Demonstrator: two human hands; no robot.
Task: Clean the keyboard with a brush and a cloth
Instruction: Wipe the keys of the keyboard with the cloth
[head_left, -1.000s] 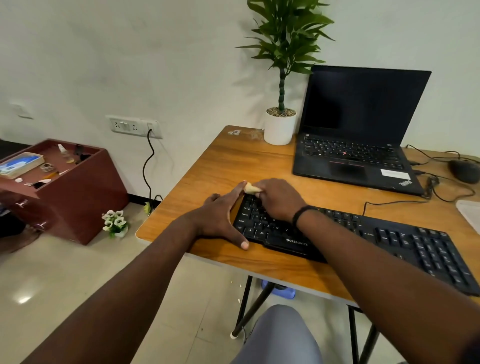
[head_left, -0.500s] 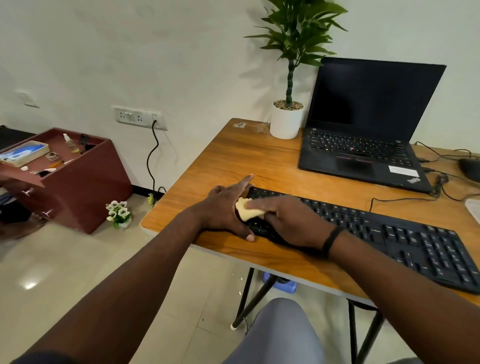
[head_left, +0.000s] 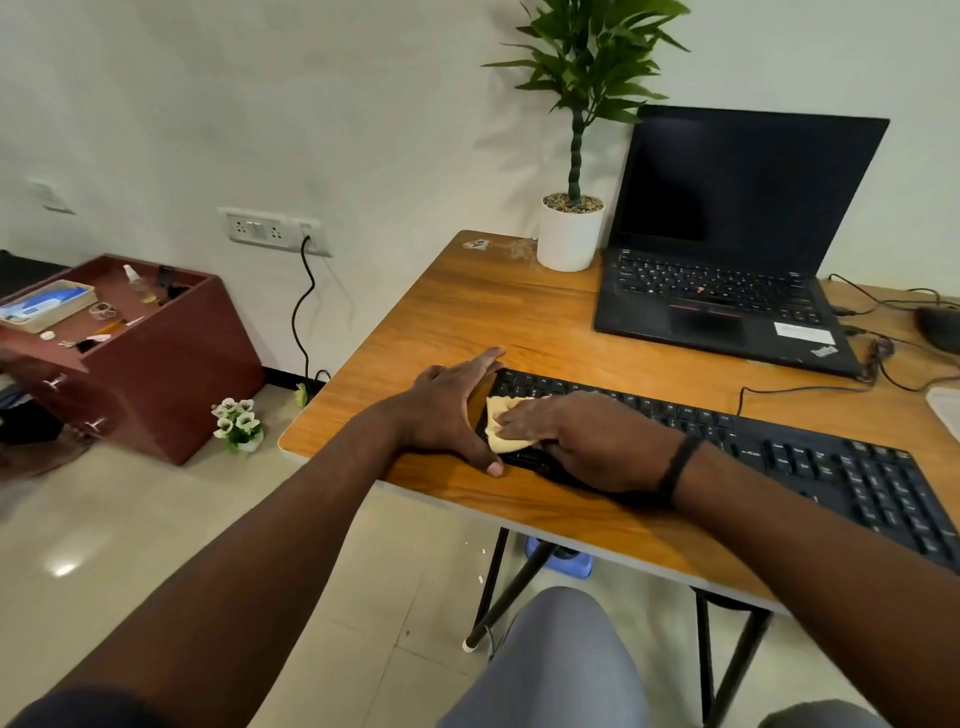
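A black keyboard (head_left: 810, 457) lies along the front of the wooden table (head_left: 519, 317). My right hand (head_left: 587, 441) presses a small pale yellow cloth (head_left: 501, 423) flat onto the keyboard's left end, its fingers stretched over the cloth. My left hand (head_left: 452, 410) rests on the table against the keyboard's left edge, its fingers straight, the thumb at the front corner. No brush shows in the head view.
An open black laptop (head_left: 727, 260) and a potted plant in a white pot (head_left: 570, 234) stand at the back. Cables and a black mouse (head_left: 940, 327) lie at the right. A maroon cabinet (head_left: 145, 353) with small items stands on the floor at the left.
My right hand has drawn the cloth from the keyboard's back left corner toward its front edge. The left hand has stayed against the keyboard's left end.
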